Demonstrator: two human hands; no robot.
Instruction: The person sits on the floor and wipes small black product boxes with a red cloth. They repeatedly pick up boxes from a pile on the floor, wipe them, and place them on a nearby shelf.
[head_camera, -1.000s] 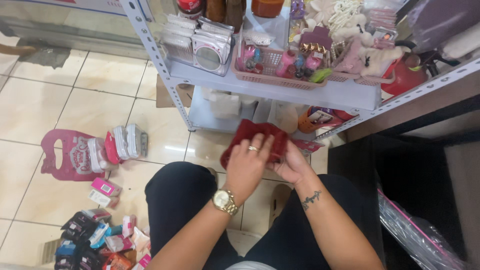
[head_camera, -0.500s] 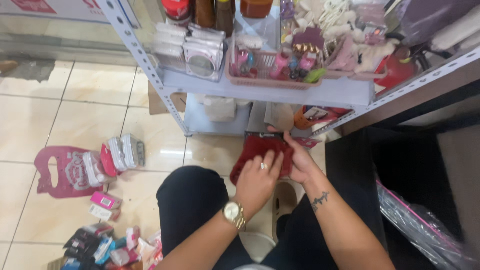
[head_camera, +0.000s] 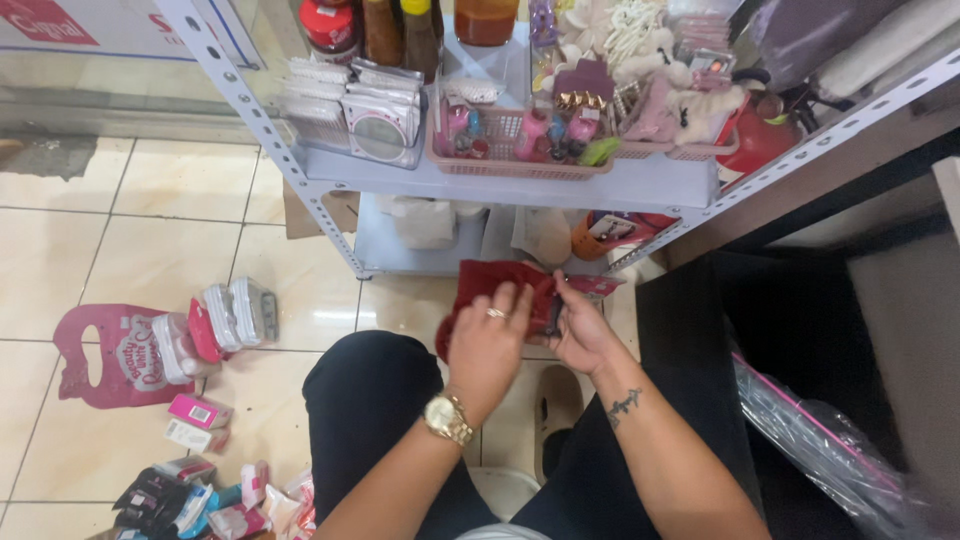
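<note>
Item: we are gripping the dark red pouch (head_camera: 490, 285) in both hands, left hand (head_camera: 487, 345) at seven o'clock, right hand (head_camera: 578, 335) at four.

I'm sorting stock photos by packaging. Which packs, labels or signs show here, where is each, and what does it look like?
Red pouch: held by left hand and right hand, soft, dark red.
Pink hanging card: floor at left, pink with white packs.
Small packets: floor, lower left, mixed colours.
Clear flat packs: on the shelf, silvery.
Sign: top left, red on white.
</note>
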